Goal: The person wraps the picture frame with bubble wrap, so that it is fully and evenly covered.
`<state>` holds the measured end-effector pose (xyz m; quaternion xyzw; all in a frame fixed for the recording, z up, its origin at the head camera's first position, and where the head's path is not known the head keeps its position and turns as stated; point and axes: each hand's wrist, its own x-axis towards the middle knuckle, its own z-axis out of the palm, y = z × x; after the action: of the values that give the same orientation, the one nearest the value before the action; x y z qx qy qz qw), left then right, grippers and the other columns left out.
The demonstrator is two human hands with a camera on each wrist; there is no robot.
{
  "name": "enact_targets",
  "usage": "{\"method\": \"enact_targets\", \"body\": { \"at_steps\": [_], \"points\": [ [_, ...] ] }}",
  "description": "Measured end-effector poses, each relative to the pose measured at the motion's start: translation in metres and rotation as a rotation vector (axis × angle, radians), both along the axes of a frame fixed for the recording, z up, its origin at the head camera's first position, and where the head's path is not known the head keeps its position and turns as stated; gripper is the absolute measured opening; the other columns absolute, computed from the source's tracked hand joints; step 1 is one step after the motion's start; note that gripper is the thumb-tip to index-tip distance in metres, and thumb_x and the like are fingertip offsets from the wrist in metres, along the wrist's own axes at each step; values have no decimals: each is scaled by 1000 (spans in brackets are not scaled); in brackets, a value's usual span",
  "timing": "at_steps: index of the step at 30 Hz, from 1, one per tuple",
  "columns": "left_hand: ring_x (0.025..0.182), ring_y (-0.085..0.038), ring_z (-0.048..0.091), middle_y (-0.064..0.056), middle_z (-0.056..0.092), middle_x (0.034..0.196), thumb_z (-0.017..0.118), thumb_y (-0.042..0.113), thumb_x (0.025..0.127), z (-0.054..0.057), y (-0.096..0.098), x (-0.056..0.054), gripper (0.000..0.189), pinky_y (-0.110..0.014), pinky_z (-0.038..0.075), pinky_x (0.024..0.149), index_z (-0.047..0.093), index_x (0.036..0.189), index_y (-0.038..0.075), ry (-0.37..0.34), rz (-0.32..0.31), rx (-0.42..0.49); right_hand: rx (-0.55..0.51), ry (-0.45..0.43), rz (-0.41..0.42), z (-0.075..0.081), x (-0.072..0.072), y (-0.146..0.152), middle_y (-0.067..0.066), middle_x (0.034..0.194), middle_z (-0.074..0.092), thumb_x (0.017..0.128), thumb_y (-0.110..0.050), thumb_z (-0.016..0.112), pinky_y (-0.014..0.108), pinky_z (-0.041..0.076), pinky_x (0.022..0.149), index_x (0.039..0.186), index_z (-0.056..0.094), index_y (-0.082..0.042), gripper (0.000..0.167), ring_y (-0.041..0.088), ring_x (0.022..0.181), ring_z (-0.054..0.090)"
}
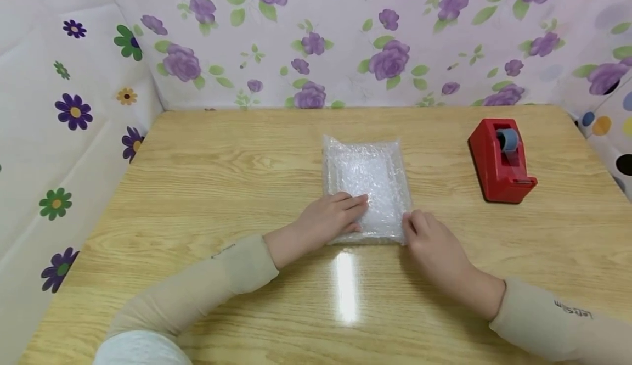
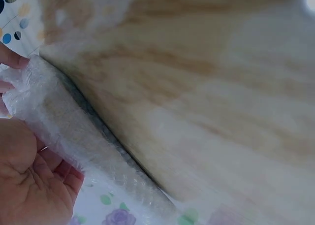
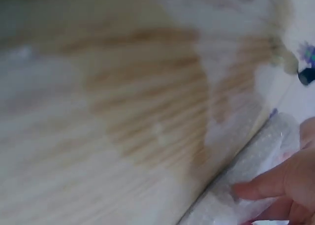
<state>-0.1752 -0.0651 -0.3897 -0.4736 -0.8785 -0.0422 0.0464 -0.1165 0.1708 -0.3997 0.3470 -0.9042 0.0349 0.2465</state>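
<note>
A flat, squarish package in clear bubble wrap (image 1: 377, 175) lies on the wooden table, its wrap crinkled and shiny. My left hand (image 1: 333, 217) rests on its lower left part, fingers extended over the top. At the lower right corner, my right hand (image 1: 436, 247) pinches the edge of the wrap between thumb and fingers. In the left wrist view, my left palm (image 2: 34, 180) is beside the bubble wrap (image 2: 74, 121). The right wrist view shows my right hand (image 3: 280, 183) against the bubble wrap (image 3: 221, 205). What lies inside the package cannot be made out.
A red tape dispenser (image 1: 498, 162) with a roll of tape (image 1: 507, 140) stands right of the package. Flower-patterned cloth (image 1: 316, 35) rises behind the wooden table (image 1: 237, 156), and more patterned cloth hangs at both sides.
</note>
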Motion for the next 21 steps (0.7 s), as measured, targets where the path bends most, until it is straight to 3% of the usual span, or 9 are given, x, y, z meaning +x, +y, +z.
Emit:
{"method": "enact_targets", "body": {
  "at_steps": [3,6,12,14,19,21],
  "points": [
    [119,-20,54,-7,51,140,52,34,96,1,-1,0,46,-28,42,105,56,131,6,11,-8,9,73,75,23,-1,2,-2,22,85,50,72,11,59,32,46,52,95,65,18,25,27,67,47],
    [118,-19,55,-6,52,139,52,35,95,2,-1,0,46,-27,43,104,57,131,6,26,-21,-2,132,81,24,0,4,-3,22,87,52,72,10,61,31,48,54,92,67,16,22,26,67,48],
    [112,-16,58,-3,55,137,51,29,98,10,9,5,38,-24,49,96,59,129,8,116,12,-146,164,98,53,3,6,-4,21,87,52,74,9,59,31,49,55,90,68,14,18,26,67,49],
    [112,-18,58,-4,55,137,46,31,100,12,14,8,40,-26,49,95,59,128,6,121,40,-189,166,114,61,3,6,-5,21,85,52,78,7,52,30,48,54,90,68,14,21,25,67,48],
    [108,-21,56,-12,56,128,39,44,100,6,17,16,56,-27,50,92,59,126,-2,156,62,-188,211,140,47,5,10,-8,21,89,53,85,4,33,28,44,50,91,68,13,37,24,67,47],
    [105,-21,56,-11,56,122,41,46,99,2,15,17,58,-27,50,92,59,124,-3,191,42,-152,231,137,34,6,13,-8,21,91,54,85,1,40,28,43,49,93,68,13,31,24,67,47]
  ]
}}
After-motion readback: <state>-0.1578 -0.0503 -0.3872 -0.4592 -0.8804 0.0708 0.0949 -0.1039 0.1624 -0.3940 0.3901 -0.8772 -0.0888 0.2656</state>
